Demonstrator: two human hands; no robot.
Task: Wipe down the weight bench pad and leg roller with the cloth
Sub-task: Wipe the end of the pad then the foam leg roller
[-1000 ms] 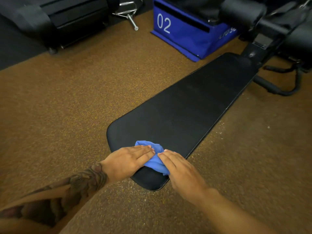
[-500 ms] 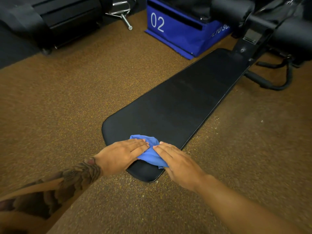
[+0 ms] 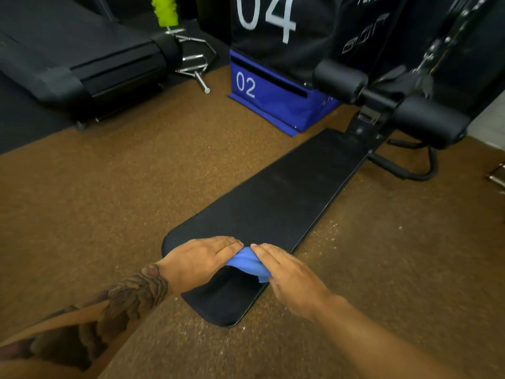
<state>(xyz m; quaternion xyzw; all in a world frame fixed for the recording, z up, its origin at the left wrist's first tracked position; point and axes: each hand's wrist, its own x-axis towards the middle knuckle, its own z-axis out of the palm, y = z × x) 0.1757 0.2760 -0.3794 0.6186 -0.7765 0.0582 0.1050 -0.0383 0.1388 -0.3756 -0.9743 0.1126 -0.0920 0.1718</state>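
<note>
A long black bench pad point(image 3: 273, 203) runs from the near centre toward the far right. On its near end lies a bunched blue cloth point(image 3: 247, 262). My left hand point(image 3: 199, 259) lies flat on the cloth's left side, fingers straight. From the right, my right hand point(image 3: 289, 277) presses on the cloth with straight fingers, so most of the cloth is hidden under both hands. Black leg rollers point(image 3: 340, 79) point(image 3: 430, 123) sit on a crossbar at the pad's far end.
Brown speckled floor point(image 3: 109, 201) surrounds the bench. A blue box marked 02 point(image 3: 273, 97) stands beyond the pad, with a black box marked 04 point(image 3: 287, 31) on it. A black treadmill point(image 3: 82, 64) and metal bar handles point(image 3: 195, 64) are at far left. The bench's black foot tube point(image 3: 420, 170) curves at right.
Both hands have slid the cloth a little farther up the pad, leaving more bare pad near me. The view has tilted up, showing the rollers and the 04 box.
</note>
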